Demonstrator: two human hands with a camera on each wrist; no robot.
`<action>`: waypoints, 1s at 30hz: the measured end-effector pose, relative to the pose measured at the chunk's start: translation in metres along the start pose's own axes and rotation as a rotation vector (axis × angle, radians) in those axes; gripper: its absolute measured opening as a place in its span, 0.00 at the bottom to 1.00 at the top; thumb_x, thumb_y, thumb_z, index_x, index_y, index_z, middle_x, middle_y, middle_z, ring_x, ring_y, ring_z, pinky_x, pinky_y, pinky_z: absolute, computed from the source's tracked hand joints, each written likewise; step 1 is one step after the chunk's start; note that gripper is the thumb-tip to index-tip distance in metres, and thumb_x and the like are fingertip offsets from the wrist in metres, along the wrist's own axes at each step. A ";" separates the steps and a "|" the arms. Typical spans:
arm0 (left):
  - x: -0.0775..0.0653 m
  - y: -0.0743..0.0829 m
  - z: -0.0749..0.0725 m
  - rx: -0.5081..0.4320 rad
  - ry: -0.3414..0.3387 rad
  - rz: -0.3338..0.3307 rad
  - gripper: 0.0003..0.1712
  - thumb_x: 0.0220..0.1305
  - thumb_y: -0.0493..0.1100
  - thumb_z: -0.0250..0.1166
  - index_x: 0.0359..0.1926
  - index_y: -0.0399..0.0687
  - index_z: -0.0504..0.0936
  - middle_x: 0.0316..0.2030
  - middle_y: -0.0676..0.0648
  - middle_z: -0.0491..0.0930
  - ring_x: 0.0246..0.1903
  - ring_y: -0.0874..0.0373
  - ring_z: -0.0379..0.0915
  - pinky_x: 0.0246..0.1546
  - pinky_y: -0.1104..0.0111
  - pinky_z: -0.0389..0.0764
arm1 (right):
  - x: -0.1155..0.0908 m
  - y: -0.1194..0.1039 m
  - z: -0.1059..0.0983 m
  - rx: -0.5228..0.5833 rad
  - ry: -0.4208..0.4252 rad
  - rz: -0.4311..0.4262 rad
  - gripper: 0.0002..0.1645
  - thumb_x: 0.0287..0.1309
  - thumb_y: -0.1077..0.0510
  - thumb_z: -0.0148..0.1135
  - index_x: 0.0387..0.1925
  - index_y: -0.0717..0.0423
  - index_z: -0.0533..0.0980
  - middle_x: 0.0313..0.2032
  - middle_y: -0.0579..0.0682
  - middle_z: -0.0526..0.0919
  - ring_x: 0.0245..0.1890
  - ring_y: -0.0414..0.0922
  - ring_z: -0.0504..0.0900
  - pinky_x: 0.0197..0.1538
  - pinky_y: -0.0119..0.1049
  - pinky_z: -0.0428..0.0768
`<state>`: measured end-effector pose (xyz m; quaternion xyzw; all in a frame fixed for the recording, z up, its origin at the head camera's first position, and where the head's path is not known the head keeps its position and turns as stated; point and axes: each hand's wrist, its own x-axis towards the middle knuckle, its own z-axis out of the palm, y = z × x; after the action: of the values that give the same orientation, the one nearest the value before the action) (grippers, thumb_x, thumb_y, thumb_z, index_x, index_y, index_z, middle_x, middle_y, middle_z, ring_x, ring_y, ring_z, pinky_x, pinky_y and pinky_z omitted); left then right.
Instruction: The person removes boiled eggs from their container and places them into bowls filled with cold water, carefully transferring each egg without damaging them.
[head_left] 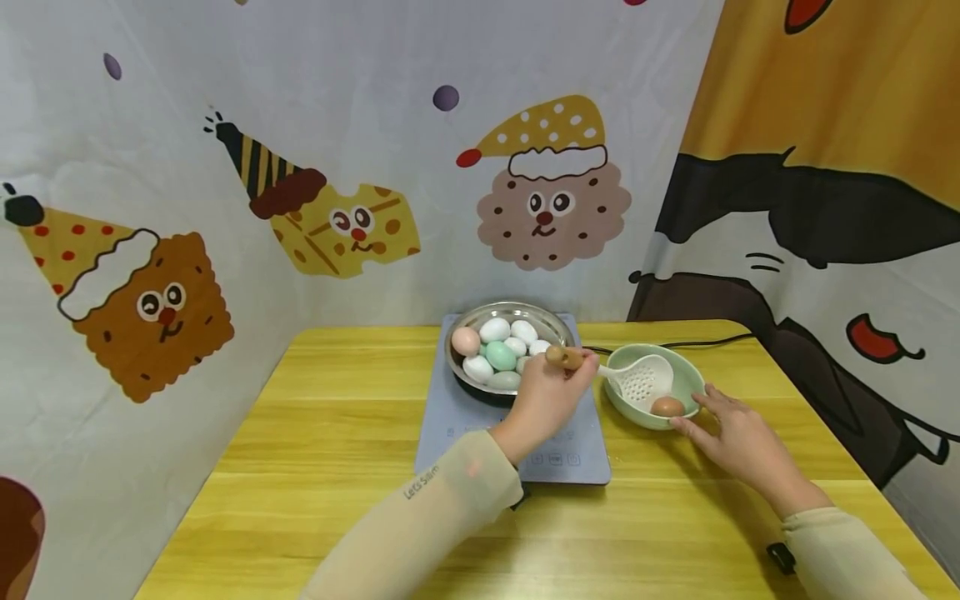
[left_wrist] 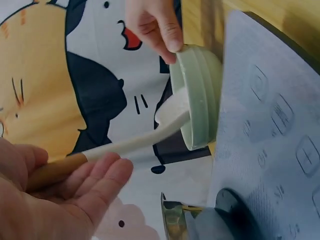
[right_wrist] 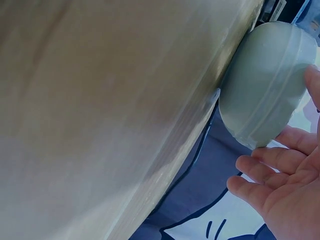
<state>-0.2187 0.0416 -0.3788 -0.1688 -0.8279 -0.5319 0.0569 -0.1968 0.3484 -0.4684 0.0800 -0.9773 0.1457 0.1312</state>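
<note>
My left hand (head_left: 546, 400) grips the wooden handle of a white slotted spoon (head_left: 647, 379). The spoon's perforated head lies inside a light green bowl (head_left: 686, 367), beside a brown egg (head_left: 667, 407). At the bowl's right side, my right hand (head_left: 742, 437) holds it by thumb and fingers spread along the rim and outer wall. The right wrist view shows the outside of the bowl (right_wrist: 265, 80), with the lower fingers off it. Several white, green and pinkish eggs (head_left: 500, 356) fill a metal pan (head_left: 536, 313), partly hidden by my left hand.
Under the pan is a grey-blue induction cooker (head_left: 438, 425) with touch controls. A black cord (head_left: 708, 342) runs along the back of the wooden table (head_left: 337, 417). A cartoon-printed curtain (head_left: 360, 292) hangs behind. A small black object (head_left: 781, 557) lies by my right sleeve.
</note>
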 end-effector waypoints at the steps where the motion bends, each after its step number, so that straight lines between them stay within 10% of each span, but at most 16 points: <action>1: -0.002 0.001 0.000 0.034 -0.015 0.042 0.14 0.72 0.53 0.59 0.44 0.54 0.87 0.28 0.55 0.83 0.21 0.69 0.68 0.21 0.77 0.71 | 0.000 0.000 0.000 0.003 0.001 0.002 0.47 0.59 0.32 0.63 0.60 0.69 0.74 0.63 0.77 0.68 0.59 0.77 0.69 0.55 0.73 0.70; 9: -0.012 -0.001 -0.001 0.295 -0.064 0.473 0.14 0.74 0.49 0.58 0.50 0.50 0.85 0.44 0.54 0.88 0.36 0.70 0.82 0.39 0.86 0.78 | -0.001 -0.001 0.002 0.002 0.013 0.004 0.46 0.59 0.32 0.64 0.59 0.68 0.75 0.62 0.77 0.69 0.59 0.78 0.68 0.58 0.74 0.66; 14: -0.018 -0.001 -0.010 0.367 -0.058 0.555 0.15 0.73 0.50 0.59 0.54 0.52 0.84 0.50 0.55 0.86 0.50 0.64 0.83 0.54 0.79 0.78 | 0.000 0.000 0.004 -0.009 0.052 -0.030 0.43 0.58 0.35 0.66 0.57 0.69 0.76 0.60 0.77 0.71 0.59 0.77 0.68 0.66 0.77 0.51; 21: -0.018 0.002 -0.035 0.387 0.021 0.744 0.15 0.70 0.45 0.63 0.53 0.45 0.84 0.48 0.52 0.87 0.48 0.63 0.84 0.51 0.80 0.79 | 0.000 0.000 0.003 -0.011 0.060 -0.032 0.43 0.57 0.35 0.66 0.57 0.68 0.77 0.60 0.76 0.72 0.60 0.76 0.68 0.67 0.77 0.50; 30: -0.023 -0.001 -0.114 0.221 0.242 0.855 0.06 0.62 0.33 0.68 0.39 0.37 0.88 0.43 0.41 0.88 0.42 0.53 0.86 0.46 0.73 0.84 | -0.002 0.000 0.005 -0.010 0.073 -0.033 0.43 0.57 0.35 0.67 0.56 0.68 0.77 0.60 0.76 0.72 0.59 0.77 0.70 0.67 0.76 0.50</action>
<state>-0.2075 -0.0661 -0.3373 -0.4247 -0.7230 -0.3853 0.3853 -0.1963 0.3475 -0.4733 0.0901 -0.9712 0.1413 0.1695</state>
